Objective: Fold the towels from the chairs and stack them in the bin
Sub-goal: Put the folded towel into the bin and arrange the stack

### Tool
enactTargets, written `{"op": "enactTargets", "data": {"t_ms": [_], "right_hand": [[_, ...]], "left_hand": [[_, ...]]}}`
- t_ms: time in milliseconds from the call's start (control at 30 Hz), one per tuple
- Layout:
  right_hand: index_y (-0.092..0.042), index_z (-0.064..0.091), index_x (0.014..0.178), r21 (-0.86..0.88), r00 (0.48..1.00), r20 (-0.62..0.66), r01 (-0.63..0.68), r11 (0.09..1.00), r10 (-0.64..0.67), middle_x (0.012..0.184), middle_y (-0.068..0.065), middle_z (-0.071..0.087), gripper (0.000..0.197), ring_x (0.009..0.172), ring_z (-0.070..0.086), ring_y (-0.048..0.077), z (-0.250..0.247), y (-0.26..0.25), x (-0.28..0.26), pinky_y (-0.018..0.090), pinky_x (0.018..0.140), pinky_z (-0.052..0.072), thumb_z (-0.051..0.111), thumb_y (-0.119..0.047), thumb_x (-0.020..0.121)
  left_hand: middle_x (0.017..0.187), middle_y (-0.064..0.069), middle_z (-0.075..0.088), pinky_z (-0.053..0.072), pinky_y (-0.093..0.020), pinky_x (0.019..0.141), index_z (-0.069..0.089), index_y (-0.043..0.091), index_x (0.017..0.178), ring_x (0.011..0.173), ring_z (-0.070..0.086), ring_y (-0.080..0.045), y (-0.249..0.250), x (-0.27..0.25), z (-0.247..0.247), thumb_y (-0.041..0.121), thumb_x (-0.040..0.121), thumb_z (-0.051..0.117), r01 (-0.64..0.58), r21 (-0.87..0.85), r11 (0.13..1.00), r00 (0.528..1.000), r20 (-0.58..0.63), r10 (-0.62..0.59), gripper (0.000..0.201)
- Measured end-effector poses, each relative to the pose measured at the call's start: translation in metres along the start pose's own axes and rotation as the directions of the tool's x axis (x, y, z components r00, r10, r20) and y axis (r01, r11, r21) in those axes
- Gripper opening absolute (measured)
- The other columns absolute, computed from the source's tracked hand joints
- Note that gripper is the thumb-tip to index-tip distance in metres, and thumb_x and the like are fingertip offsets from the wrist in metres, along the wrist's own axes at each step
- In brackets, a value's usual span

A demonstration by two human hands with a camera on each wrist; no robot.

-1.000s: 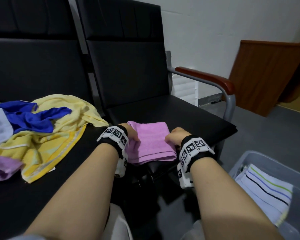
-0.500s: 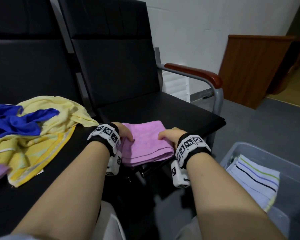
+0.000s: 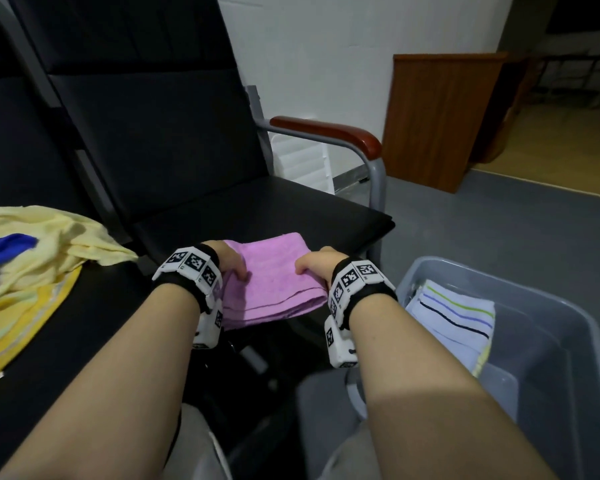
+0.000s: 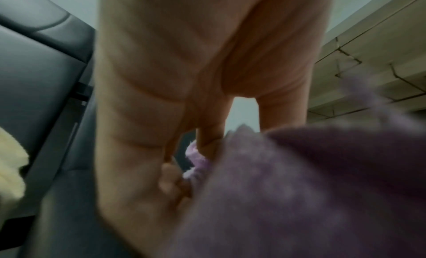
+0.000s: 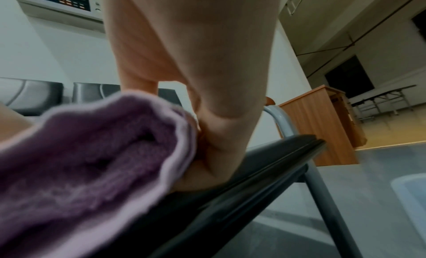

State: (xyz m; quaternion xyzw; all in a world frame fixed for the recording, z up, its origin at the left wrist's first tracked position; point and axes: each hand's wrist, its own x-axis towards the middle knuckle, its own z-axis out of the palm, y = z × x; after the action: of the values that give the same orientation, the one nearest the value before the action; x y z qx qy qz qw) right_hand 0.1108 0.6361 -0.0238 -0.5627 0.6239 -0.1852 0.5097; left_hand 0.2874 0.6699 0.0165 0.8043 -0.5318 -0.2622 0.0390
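Both hands' fingers grasping folded pink towel (image 3: 272, 277) ends, fingertips hidden beneath, wrist views blurred

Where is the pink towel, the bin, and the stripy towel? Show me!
pink towel (image 3: 274, 275), head view, middle of its folded top.
bin (image 3: 568, 306), head view, its far grey rim.
stripy towel (image 3: 454, 317), head view, middle of its white striped top.
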Motion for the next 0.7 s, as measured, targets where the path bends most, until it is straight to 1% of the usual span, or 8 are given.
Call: {"op": "enactTargets", "data": {"t_ms": [233, 300, 400, 467, 500, 567, 633, 700], "right_hand": [[-0.013, 0.046, 0.122, -0.004, 0.998, -0.054, -0.022, 1.000, 0.022, 0.109, 0.011, 0.055, 0.068, 0.101, 0.061, 0.032, -0.023, 0.020, 0.002, 0.044, 0.092, 0.053, 0.069, -0.022, 0.059], [-0.010, 0.050, 0.121, -0.030, 0.998, -0.061, -0.030, 0.999, 0.029, 0.111, 0.012, 0.058, 0.072, 0.100, 0.062, 0.032, -0.032, 0.028, 0.008, 0.044, 0.090, 0.054, 0.070, -0.024, 0.054], [-0.011, 0.055, 0.114, -0.011, 0.997, -0.055, -0.059, 0.998, 0.058, 0.111, 0.013, 0.062, 0.075, 0.099, 0.064, 0.034, -0.049, 0.048, 0.027, 0.047, 0.090, 0.054, 0.071, -0.023, 0.042], [-0.012, 0.058, 0.104, 0.024, 0.996, -0.037, -0.076, 0.997, 0.077, 0.111, 0.014, 0.064, 0.071, 0.099, 0.065, 0.034, -0.062, 0.061, 0.032, 0.048, 0.091, 0.053, 0.071, -0.024, 0.035], [-0.013, 0.059, 0.103, 0.054, 0.996, -0.035, -0.081, 0.995, 0.083, 0.111, 0.014, 0.066, 0.071, 0.099, 0.066, 0.033, -0.068, 0.066, 0.025, 0.046, 0.091, 0.054, 0.072, -0.026, 0.034], [-0.012, 0.061, 0.108, 0.154, 0.995, -0.031, -0.093, 0.984, 0.099, 0.110, 0.012, 0.068, 0.061, 0.097, 0.067, 0.028, -0.081, 0.075, 0.008, 0.036, 0.080, 0.055, 0.077, -0.025, 0.050], [-0.008, 0.062, 0.113, 0.244, 0.993, -0.049, -0.090, 0.966, 0.105, 0.109, 0.011, 0.069, 0.044, 0.094, 0.067, 0.026, -0.097, 0.089, 0.001, 0.030, 0.069, 0.054, 0.073, -0.021, 0.073], [-0.006, 0.061, 0.119, 0.287, 0.987, -0.094, -0.095, 0.953, 0.127, 0.115, 0.014, 0.068, 0.053, 0.103, 0.066, 0.029, -0.113, 0.111, 0.006, 0.038, 0.084, 0.056, 0.075, -0.021, 0.070]], "left_hand": [[0.120, -0.018, 0.061, 0.051, -0.035, 0.086, 0.057, -0.002, 0.120, 0.107, 0.061, -0.031, 0.019, 0.011, 0.016, 0.025, 0.079, 0.075, 0.035, -0.026, 0.999, 0.999, -0.010, -0.035, 0.052], [0.111, -0.020, 0.064, 0.052, -0.033, 0.074, 0.061, -0.001, 0.115, 0.092, 0.062, -0.030, 0.027, 0.010, 0.019, 0.023, 0.073, 0.080, 0.026, -0.080, 0.996, 1.000, 0.018, -0.025, 0.052], [0.091, -0.022, 0.066, 0.040, -0.024, 0.054, 0.059, -0.005, 0.114, 0.064, 0.050, -0.024, 0.043, 0.010, 0.026, 0.020, 0.070, 0.081, -0.025, -0.133, 0.991, 0.999, 0.044, 0.031, 0.055], [0.063, -0.010, 0.051, 0.033, -0.021, 0.050, 0.062, -0.005, 0.105, 0.053, 0.041, -0.020, 0.058, 0.009, 0.033, 0.016, 0.078, 0.075, -0.077, -0.141, 0.987, 0.995, 0.049, 0.085, 0.037], [0.063, -0.007, 0.047, 0.034, -0.021, 0.050, 0.062, 0.000, 0.101, 0.054, 0.042, -0.018, 0.066, 0.007, 0.037, 0.015, 0.080, 0.073, -0.105, -0.137, 0.985, 0.993, 0.044, 0.112, 0.028], [0.081, -0.009, 0.056, 0.050, -0.028, 0.061, 0.057, 0.003, 0.110, 0.071, 0.057, -0.022, 0.083, 0.007, 0.047, 0.014, 0.080, 0.072, -0.152, -0.175, 0.973, 0.984, 0.067, 0.166, 0.035], [0.111, -0.016, 0.060, 0.055, -0.042, 0.085, 0.051, 0.002, 0.123, 0.099, 0.063, -0.032, 0.097, 0.006, 0.057, 0.011, 0.080, 0.072, -0.190, -0.227, 0.955, 0.974, 0.081, 0.213, 0.049], [0.119, -0.018, 0.058, 0.052, -0.047, 0.090, 0.050, 0.001, 0.126, 0.106, 0.062, -0.037, 0.112, 0.005, 0.071, 0.009, 0.080, 0.071, -0.229, -0.268, 0.936, 0.959, 0.103, 0.264, 0.051]]}}
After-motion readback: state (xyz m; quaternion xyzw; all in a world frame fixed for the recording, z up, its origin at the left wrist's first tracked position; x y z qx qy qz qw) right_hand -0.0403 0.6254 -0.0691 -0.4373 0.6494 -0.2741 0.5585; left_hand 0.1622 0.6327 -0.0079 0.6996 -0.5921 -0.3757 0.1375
